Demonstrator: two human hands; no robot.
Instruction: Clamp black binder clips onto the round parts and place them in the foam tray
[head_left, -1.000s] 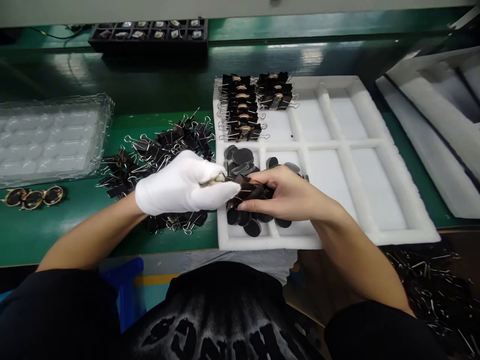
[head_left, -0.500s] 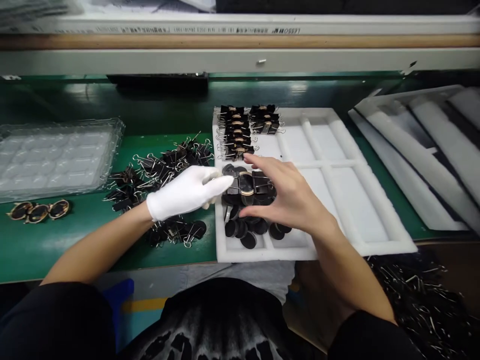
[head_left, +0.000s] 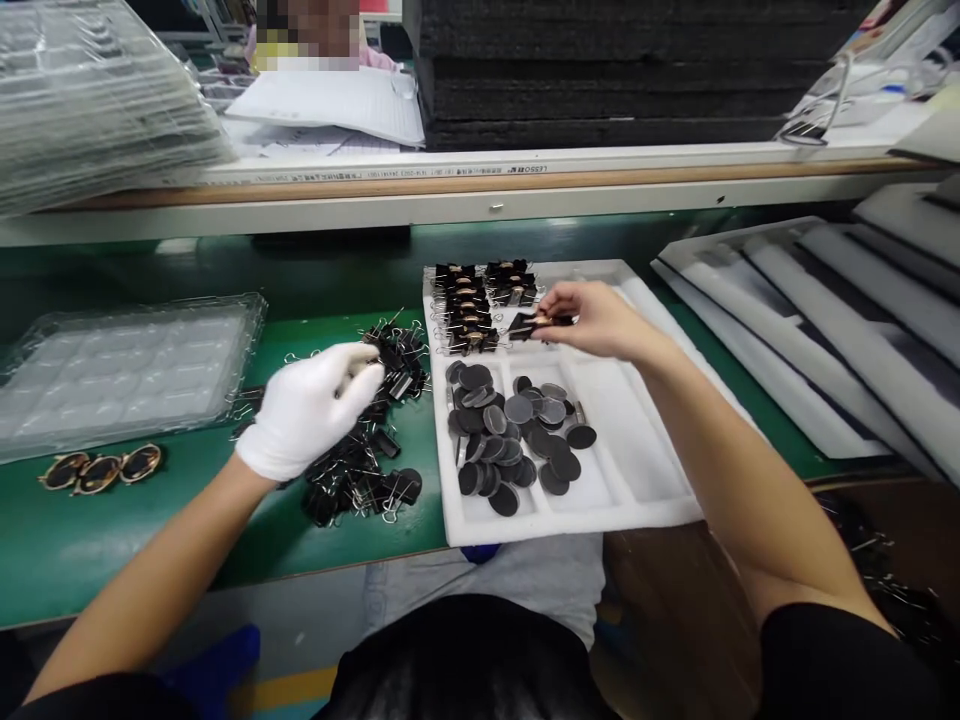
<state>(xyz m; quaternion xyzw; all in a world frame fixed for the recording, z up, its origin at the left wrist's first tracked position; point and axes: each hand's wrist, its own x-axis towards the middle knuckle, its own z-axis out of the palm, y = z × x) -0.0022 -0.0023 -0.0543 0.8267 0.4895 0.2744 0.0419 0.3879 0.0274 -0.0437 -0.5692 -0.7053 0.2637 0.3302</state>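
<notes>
My right hand pinches a ring-shaped piece with black binder clips on it, low over the white foam tray. Rows of similar clipped pieces stand in the tray's far left compartments, just left of and beyond that hand. My left hand, in a white glove, hovers at the pile of loose binder clips on the green bench. Its fingers are curled, with a gap between thumb and forefinger, and no held thing shows. Loose dark round discs lie in the tray's near compartments.
At left are a clear plastic tray and joined round tortoiseshell-patterned frames. Stacked foam trays lean at right. A raised ledge runs along the back, with a black foam stack behind it.
My right hand has carried the clipped ring piece away from me toward the row of clipped pieces. My left hand has let go of it and moved left to the clip pile. The view has tilted up.
</notes>
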